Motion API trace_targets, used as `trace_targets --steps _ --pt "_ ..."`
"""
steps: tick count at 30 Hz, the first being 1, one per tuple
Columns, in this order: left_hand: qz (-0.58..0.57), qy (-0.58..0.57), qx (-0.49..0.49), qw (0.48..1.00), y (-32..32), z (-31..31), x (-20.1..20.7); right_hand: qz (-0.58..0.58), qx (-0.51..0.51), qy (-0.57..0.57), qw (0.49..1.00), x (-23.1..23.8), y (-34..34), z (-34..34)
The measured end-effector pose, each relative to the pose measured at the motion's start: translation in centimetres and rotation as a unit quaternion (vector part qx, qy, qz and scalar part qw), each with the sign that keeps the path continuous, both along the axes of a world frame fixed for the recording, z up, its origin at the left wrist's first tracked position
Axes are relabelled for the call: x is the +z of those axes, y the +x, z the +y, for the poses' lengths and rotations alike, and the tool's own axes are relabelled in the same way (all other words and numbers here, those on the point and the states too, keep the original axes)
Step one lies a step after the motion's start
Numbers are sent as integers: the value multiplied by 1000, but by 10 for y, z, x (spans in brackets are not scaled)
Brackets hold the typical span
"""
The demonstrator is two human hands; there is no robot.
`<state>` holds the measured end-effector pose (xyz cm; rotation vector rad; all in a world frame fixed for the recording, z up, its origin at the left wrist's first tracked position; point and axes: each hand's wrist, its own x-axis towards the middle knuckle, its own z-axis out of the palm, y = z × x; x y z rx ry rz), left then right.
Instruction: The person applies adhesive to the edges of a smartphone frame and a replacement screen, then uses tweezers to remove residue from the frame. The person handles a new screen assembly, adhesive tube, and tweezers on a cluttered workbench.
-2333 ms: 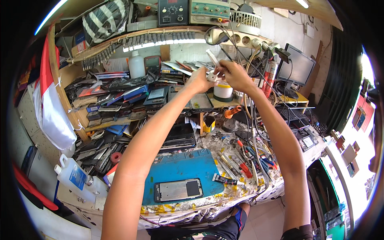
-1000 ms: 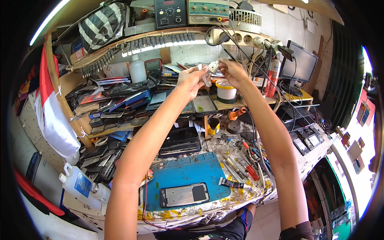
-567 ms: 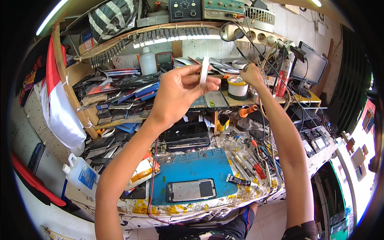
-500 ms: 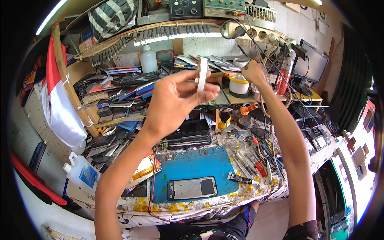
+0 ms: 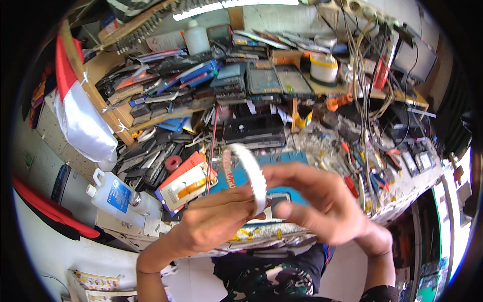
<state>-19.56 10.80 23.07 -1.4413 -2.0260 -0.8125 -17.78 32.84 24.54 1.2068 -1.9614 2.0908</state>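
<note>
My left hand [image 5: 214,220] is closed around a roll of tape [image 5: 255,176]. The roll stands on edge, with its white rim facing up and printing on its inner core. Right beside it, my right hand [image 5: 329,204] has thumb and fingers apart, the fingertips close to the rim; whether they touch it I cannot tell. Below the hands lies a blue work mat [image 5: 294,157]. A flat phone frame [image 5: 282,199] rests on it, largely hidden by my hands.
Stacked phone parts [image 5: 254,128] lie behind the mat. To the left stand a white jug [image 5: 113,194] and an orange-and-white phone cover [image 5: 188,186]. Cables [image 5: 363,100] hang at the right above scattered tools. A white tub [image 5: 323,70] sits on the crowded shelf.
My left hand has brought the tape roll down and nearer. My right hand has come back from the shelf by the white tub to the roll. The view has tilted downward.
</note>
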Motion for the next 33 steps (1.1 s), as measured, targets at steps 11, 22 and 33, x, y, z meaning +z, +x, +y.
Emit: trace_targets --steps 11,22,33 --pt "87 118 149 978 27 -10 -62 -272 18 -172 947 -51 28 -32" --pt "-241 366 66 896 32 7 -100 -289 129 -190 929 -73 34 -49" --pt "-191 308 61 930 29 3 -109 -287 50 -194 937 -84 38 -58"
